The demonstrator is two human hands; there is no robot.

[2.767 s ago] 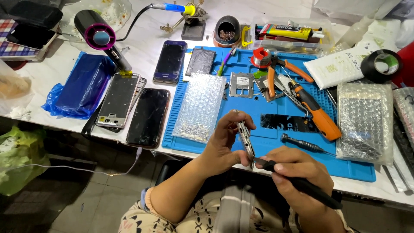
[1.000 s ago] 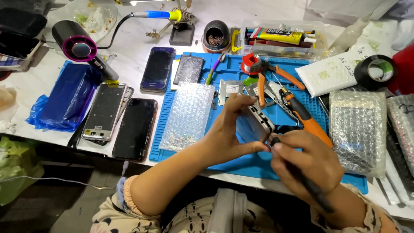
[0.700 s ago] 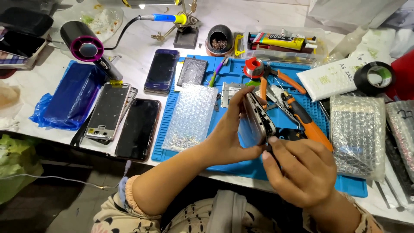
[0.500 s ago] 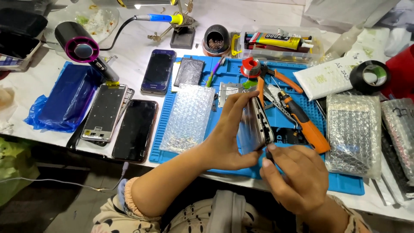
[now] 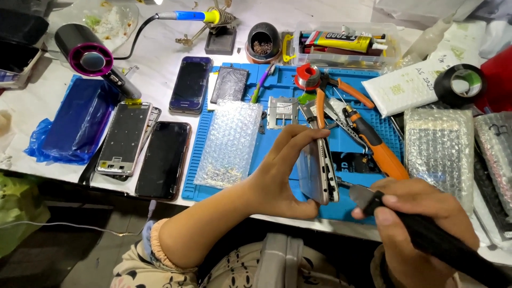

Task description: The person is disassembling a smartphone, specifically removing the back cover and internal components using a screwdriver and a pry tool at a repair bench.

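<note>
Since half a second ago the silver phone frame [image 5: 319, 170] tipped edge-on above the blue silicone mat [image 5: 277, 160], left hand [image 5: 288, 173] pinching it. Right hand [image 5: 421, 229], fist closed round a black-handled tool [image 5: 426, 240], now touches its tip to the frame's edge, so prying looks underway.

We have one view only, from the camera on the person's head. It looks steeply down and forward over the near edge of the worktable [image 5: 160, 37], close enough that both forearms fill the lower frame. The blue mat [image 5: 277, 154] sits centre, the table's far edge lies near the top, and its left and right ends are cut off.
</note>
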